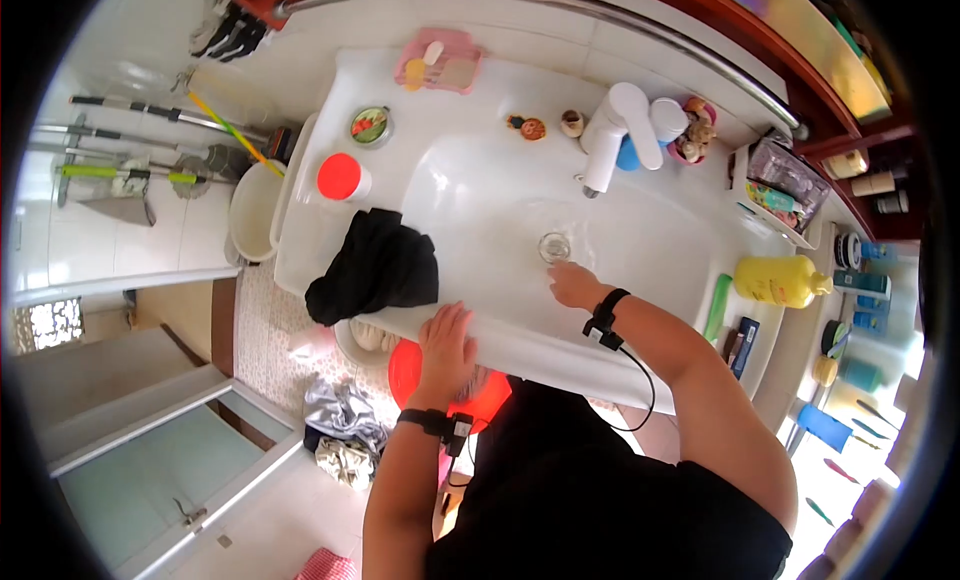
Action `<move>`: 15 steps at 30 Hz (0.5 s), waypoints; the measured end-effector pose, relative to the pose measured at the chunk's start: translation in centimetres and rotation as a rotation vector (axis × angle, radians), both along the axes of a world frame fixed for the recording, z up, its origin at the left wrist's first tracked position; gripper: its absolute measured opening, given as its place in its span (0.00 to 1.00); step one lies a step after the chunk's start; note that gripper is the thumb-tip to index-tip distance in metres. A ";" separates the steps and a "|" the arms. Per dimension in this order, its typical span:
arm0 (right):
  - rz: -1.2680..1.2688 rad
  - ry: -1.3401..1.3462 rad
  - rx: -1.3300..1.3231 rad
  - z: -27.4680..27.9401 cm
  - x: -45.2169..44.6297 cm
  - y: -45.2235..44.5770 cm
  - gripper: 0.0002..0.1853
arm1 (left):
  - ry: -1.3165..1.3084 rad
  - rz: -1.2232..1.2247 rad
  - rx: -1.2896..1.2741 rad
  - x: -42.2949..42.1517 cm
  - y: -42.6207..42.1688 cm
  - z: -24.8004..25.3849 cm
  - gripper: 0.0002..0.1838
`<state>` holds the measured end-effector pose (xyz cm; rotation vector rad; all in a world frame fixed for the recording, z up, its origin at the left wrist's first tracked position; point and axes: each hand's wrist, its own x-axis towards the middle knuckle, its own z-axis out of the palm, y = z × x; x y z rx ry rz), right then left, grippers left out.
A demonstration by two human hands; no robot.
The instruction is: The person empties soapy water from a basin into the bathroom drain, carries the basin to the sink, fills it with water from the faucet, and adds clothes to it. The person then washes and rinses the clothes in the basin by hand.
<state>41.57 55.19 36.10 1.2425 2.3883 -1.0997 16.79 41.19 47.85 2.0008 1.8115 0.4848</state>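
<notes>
My right hand [575, 284] reaches down into the white sink basin [470, 195], its fingers bunched at the near side of the round drain [554, 247]. Whether the fingertips pinch anything there is too small to tell. My left hand [447, 347] lies with fingers stretched out over the sink's front edge, holding nothing. Just left of it, a crumpled black cloth [378, 268] rests on the sink's left ledge and hangs slightly over the front. The white faucet [612, 145] stands behind the drain, and no running water can be made out.
On the sink's ledge are a red-lidded jar [340, 177], a round tin [371, 127] and a pink soap dish [440, 62]. A yellow bottle [778, 281] and a green comb [718, 308] lie to the right. Below the front edge sits a red basin [405, 372] beside piled laundry [345, 420].
</notes>
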 end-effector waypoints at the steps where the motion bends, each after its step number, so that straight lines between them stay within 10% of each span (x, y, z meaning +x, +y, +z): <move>1: -0.025 -0.009 0.006 -1.1 0.0 -0.1 0.12 | -0.009 -0.025 0.006 0.1 0.0 0.2 0.24; 6: -0.411 0.238 0.151 0.6 -0.6 0.0 0.08 | 0.028 -0.028 -0.004 0.2 0.1 0.5 0.24; 15: -0.174 -0.234 0.214 1.1 1.0 -1.6 0.26 | 0.056 -0.047 0.008 0.0 -0.2 0.0 0.24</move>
